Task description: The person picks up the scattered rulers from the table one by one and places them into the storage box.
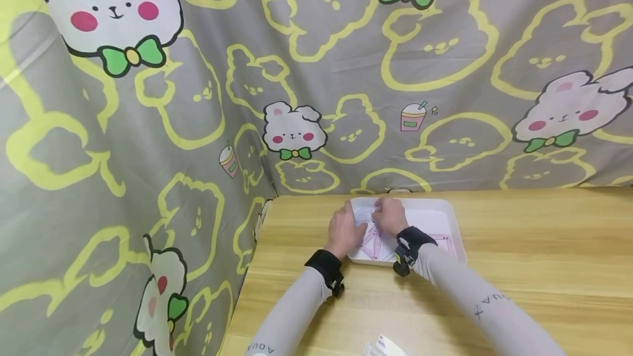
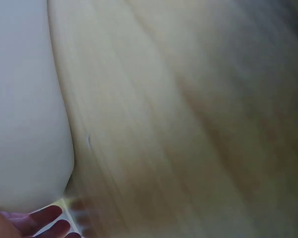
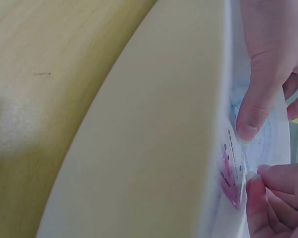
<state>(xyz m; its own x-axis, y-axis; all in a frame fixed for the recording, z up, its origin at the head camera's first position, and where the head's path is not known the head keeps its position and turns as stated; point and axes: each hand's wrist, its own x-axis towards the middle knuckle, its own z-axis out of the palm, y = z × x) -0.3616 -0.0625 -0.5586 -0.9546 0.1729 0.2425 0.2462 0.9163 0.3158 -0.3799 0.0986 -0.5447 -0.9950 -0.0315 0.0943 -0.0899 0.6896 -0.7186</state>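
Note:
A white tray (image 1: pixel 429 218) stands on the wooden table against the curtain. In it lies a clear plastic piece with blue curved markings, apparently a protractor (image 1: pixel 363 213), beside a clear set square with pink markings (image 1: pixel 372 247). My left hand (image 1: pixel 344 232) is over the tray's left side; its thumb touches the protractor (image 3: pixel 264 133) in the right wrist view. Thumb and finger of my right hand (image 1: pixel 390 216) pinch a thin clear edge, seemingly the protractor's. Only a few fingers (image 2: pixel 47 214) of the left hand show in the left wrist view.
Another pink-marked clear piece (image 1: pixel 445 243) lies at the tray's right end. Small white and clear packaging (image 1: pixel 387 346) rests at the table's near edge. A grey patterned curtain (image 1: pixel 346 70) hangs behind and to the left of the wooden table (image 1: pixel 534 268).

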